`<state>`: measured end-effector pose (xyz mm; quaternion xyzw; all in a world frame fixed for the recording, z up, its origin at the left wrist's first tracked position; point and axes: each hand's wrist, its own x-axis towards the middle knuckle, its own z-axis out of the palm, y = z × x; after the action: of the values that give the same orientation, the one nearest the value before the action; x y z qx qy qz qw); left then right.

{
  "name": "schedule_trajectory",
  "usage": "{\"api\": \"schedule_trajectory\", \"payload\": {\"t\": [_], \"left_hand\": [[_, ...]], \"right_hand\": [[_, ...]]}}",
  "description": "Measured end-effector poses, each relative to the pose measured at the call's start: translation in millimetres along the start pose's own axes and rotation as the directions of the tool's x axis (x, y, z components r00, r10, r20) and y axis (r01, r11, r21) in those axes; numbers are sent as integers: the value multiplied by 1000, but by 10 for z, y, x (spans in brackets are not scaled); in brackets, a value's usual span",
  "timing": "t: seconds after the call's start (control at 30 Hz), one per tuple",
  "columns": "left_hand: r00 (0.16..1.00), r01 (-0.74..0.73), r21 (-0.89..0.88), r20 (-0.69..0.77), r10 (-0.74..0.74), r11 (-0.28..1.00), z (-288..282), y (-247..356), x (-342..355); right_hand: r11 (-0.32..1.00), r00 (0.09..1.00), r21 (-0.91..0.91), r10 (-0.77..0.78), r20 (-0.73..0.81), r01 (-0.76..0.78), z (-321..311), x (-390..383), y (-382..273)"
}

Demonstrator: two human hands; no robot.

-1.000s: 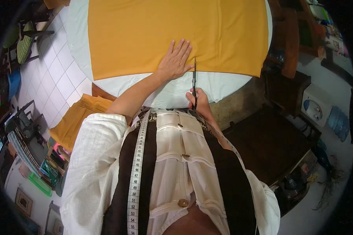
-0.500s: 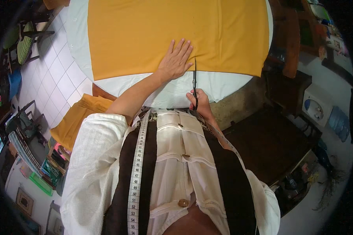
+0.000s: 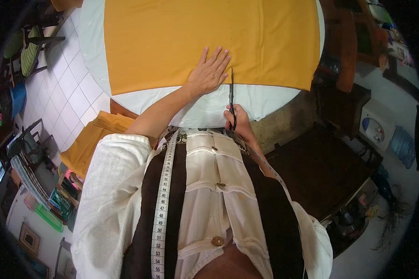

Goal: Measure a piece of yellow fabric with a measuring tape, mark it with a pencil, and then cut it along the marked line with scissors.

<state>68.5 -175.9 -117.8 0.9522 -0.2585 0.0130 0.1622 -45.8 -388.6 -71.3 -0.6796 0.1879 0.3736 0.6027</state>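
A wide piece of mustard-yellow fabric (image 3: 172,42) lies over a table with a white cover (image 3: 181,109). My left hand (image 3: 210,73) rests flat on the fabric near its front edge, fingers stretched out. Just right of it, a pair of dark scissors (image 3: 231,88) points away from me, its blades at the fabric's near edge. My right hand (image 3: 238,117) is closed round the scissors' handles in front of the table. A faint dashed line runs up the fabric ahead of the blade tip.
A white measuring tape (image 3: 160,209) hangs round my neck. More yellow fabric (image 3: 93,142) lies to the left of the table. A dark wooden bench (image 3: 316,172) stands at the right. Chairs (image 3: 30,51) stand on the tiled floor (image 3: 70,88) at far left.
The scissors and my right hand have shifted very slightly, with the blades looking closer together. My left hand stays almost in the same place on the fabric.
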Motion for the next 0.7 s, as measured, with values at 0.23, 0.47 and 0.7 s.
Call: {"api": "schedule_trajectory", "payload": {"t": [0.23,0.47,0.7], "left_hand": [[1000,3,55,20,-4,998,2,14,3],[1000,1,4,26,-1,1000,0,13,-6],[1000,6,3,24,-6,1000,5,21,-2]], "right_hand": [[1000,1000,0,-13,-4,13,20,-15,-11],[998,999,61,-29,-31,31,43,-16,25],[999,998,26,-36,-45,37,22,-11,31]]}}
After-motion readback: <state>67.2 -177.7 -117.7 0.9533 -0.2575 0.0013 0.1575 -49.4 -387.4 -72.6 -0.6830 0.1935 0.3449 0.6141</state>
